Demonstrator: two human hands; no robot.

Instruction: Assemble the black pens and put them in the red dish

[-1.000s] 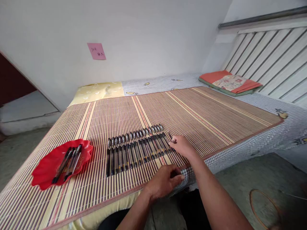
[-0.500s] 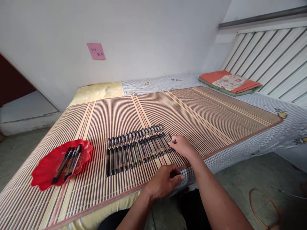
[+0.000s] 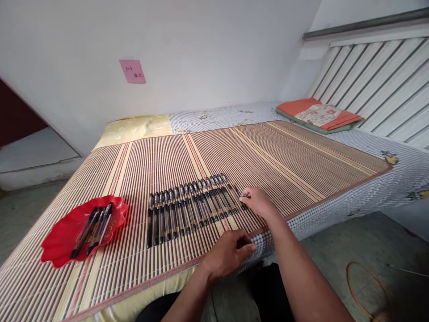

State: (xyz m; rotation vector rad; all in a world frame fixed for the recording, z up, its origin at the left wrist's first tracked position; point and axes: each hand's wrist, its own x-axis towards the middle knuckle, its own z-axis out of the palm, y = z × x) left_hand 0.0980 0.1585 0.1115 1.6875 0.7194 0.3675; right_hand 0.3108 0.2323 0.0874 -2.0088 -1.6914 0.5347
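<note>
The right hand pinches a pen that lies on the mat, at the 3 o'clock end of the row of pens. The left hand rests curled on the mat's near edge (holding anything? I cannot tell). A red dish lies at the row's 9 o'clock.

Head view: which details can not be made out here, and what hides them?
- Pink paper note: the writing is too small to read.
- Right hand: its fingers cover the end of the row of black pens; a grip cannot be told.
- Left hand: covers the striped bamboo mat edge beneath it.
- Thin round hoop at lower right: blurred.
</note>
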